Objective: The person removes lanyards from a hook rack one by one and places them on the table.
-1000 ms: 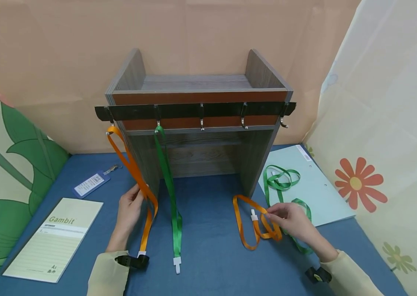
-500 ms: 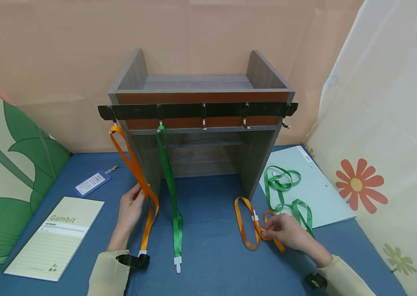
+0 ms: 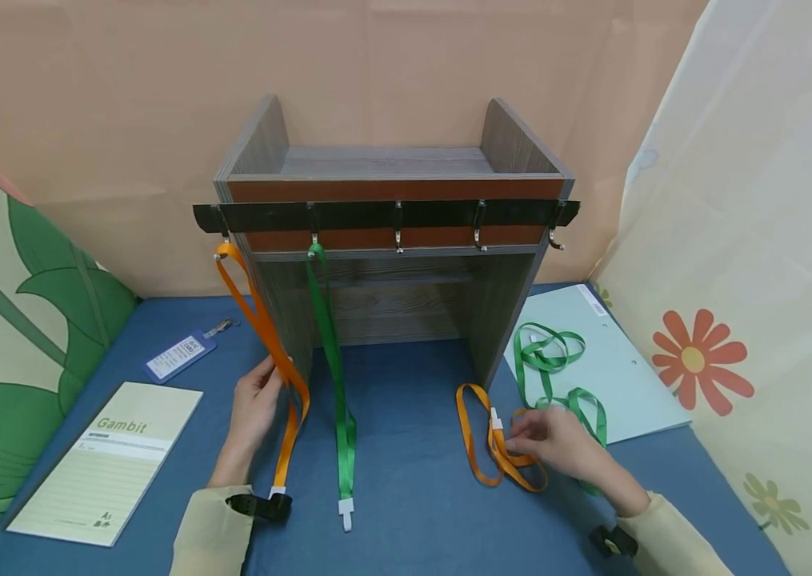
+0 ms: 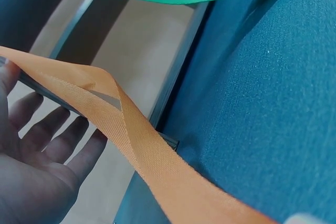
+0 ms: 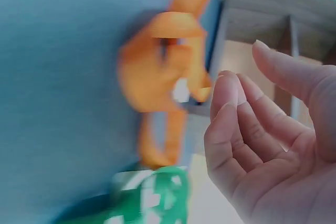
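Observation:
My left hand [image 3: 254, 404] grips the lower front edge of the grey wooden shelf's left side panel [image 3: 279, 292]. In the left wrist view an orange lanyard [image 4: 152, 150] passes across its fingertips; it hangs from the leftmost hook. My right hand [image 3: 560, 444] holds nothing: its thumb stands apart from loosely bent fingers in the right wrist view. Just left of those fingers lies a second orange lanyard [image 3: 474, 448], looped on the blue cloth with its white clip upward. A green lanyard [image 3: 334, 360] hangs from the second hook.
A black rail [image 3: 355, 216] with several hooks crosses the shelf front. At right, green lanyards [image 3: 542, 360] lie partly on a pale blue folder [image 3: 614, 384]. At left are a blue badge holder [image 3: 178, 358] and a notepad [image 3: 106, 464].
My right hand has let go of the orange lanyard, which now lies flatter on the cloth. The left hand stays at the panel edge.

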Action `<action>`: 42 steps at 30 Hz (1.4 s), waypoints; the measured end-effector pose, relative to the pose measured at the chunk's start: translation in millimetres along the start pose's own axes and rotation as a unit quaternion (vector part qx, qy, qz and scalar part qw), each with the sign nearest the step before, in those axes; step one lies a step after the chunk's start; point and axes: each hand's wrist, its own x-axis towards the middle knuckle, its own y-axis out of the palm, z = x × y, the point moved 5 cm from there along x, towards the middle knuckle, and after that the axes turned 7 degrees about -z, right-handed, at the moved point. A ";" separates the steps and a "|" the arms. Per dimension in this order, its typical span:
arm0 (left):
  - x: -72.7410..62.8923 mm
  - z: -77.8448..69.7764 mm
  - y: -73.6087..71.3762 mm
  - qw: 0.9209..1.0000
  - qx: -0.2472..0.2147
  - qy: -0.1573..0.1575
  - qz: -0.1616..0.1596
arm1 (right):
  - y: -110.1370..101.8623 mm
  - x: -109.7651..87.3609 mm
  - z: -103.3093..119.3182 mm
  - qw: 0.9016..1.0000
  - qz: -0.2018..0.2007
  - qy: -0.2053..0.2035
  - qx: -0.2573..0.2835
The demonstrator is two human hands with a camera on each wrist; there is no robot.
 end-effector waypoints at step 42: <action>11.4 38.6 2.6 1.000 0.021 -0.002 -0.007 | -0.2 120.6 279.9 0.920 -0.163 -0.267 0.238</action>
